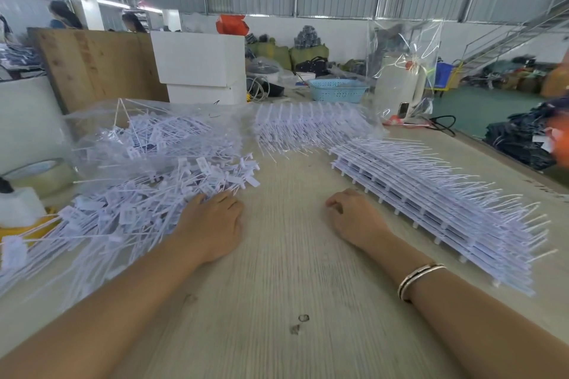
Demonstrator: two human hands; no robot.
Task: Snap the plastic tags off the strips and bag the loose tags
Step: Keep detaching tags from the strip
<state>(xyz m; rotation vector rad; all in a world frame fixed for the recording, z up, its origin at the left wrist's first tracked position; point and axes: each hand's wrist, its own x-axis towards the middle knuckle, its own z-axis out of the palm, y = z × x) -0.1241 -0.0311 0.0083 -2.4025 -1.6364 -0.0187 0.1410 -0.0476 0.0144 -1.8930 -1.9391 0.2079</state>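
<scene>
Both forearms reach forward over a pale wood-grain table [286, 255], the right one wearing a thin metal bangle [418, 280]. Left hand [212, 221]: palm down, fingers loosely extended, tips touching the edge of a heap of loose tags [138, 203], white plastic tabs with thin tails lying in all directions. Right hand [354, 215]: knuckles up, fingers curled under, holding nothing visible, near a stack of strips [437, 206]. Stack's long axis runs from near right to far centre; tails point right. Second batch of strips [308, 126] lies farther back. Clear plastic bag [147, 132], far left, partly filled with tags. Tape roll [40, 172] at left edge.
</scene>
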